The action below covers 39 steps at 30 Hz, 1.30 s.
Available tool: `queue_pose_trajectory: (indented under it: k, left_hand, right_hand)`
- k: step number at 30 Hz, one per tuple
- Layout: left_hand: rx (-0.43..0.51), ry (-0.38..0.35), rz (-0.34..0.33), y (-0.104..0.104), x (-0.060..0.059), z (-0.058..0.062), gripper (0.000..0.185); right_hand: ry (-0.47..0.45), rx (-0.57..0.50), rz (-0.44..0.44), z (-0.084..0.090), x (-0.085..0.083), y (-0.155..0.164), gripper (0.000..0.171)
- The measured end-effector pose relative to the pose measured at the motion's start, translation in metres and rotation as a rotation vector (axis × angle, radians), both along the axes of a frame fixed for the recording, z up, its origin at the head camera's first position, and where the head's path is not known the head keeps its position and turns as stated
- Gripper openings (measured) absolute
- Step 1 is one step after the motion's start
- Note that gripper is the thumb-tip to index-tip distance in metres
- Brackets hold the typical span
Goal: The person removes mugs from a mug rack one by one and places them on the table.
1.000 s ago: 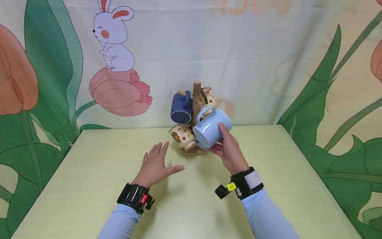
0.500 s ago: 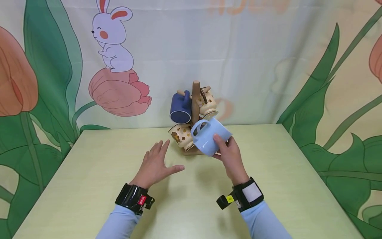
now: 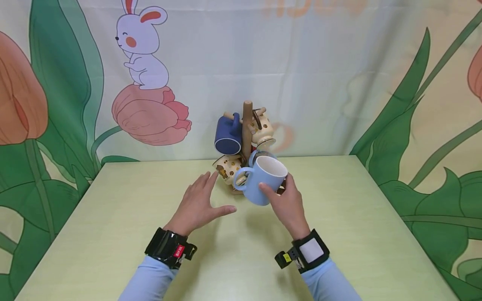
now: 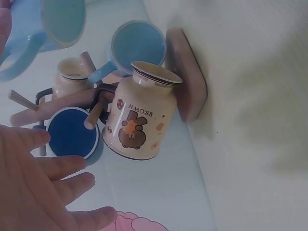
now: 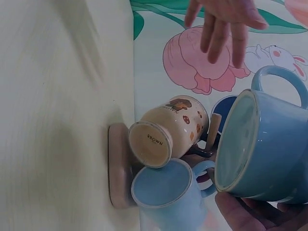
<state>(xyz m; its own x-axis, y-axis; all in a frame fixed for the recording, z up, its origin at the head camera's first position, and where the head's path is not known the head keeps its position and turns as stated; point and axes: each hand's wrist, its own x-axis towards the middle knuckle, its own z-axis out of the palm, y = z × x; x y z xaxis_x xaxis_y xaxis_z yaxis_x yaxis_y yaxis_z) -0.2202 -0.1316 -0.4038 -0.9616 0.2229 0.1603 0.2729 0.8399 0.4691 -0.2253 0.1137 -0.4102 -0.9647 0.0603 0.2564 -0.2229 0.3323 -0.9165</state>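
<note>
Light-blue mug (image 3: 265, 180) held off the table just near-right of the mug tree (image 3: 246, 125); right hand (image 3: 287, 203) wraps its body. Left hand (image 3: 197, 205) hovers flat, holding nothing. Glazed ceramic: rigid, slick, breakable; body or handle grip suits.

The mug (image 3: 264, 182) in hand is pale blue outside, white inside. On the tan wooden rack (image 3: 247, 125) hang a navy mug (image 3: 228, 134) and cream mugs (image 3: 229, 169) printed with brown bears and dots. The surface (image 3: 113, 234) is pale yellow-green; the backdrop (image 3: 150, 71) shows a white rabbit, pink tulips and green leaves. Sleeves (image 3: 150, 280) are light blue.
</note>
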Motion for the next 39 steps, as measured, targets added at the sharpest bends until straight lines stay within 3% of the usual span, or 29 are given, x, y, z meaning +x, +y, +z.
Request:
queue_pose_trajectory:
  k: [9,14,19,25,29,34,36,39]
  left_hand:
    - [0.059,0.034,-0.090,0.003,0.001,0.006,0.107]
    - [0.117,-0.010,-0.140,0.007,0.002,0.008,0.097]
    - [0.166,-0.006,-0.191,0.011,0.002,0.008,0.074]
    - [0.178,0.030,-0.244,0.014,0.003,0.005,0.030]
    - [0.197,-0.038,-0.262,0.014,0.006,0.004,0.015]
    - [0.253,-0.184,-0.294,0.010,0.014,-0.001,0.013]
    - [0.285,-0.231,-0.282,0.008,0.019,-0.004,0.014]
    - [0.315,-0.243,-0.237,0.009,0.025,-0.007,0.016]
  right_hand:
    - [0.031,0.122,0.019,-0.004,0.003,-0.001,0.087]
    - [0.056,0.196,0.068,-0.008,0.003,-0.003,0.086]
    - [0.072,0.264,0.136,-0.011,0.004,-0.004,0.086]
    - [0.116,0.306,0.216,-0.014,0.004,-0.005,0.083]
    - [0.117,0.321,0.253,-0.017,0.006,-0.005,0.083]
    - [0.127,0.359,0.319,-0.023,0.008,-0.006,0.084]
    - [0.127,0.371,0.350,-0.025,0.008,-0.006,0.083]
    - [0.114,0.365,0.390,-0.027,0.008,-0.007,0.084]
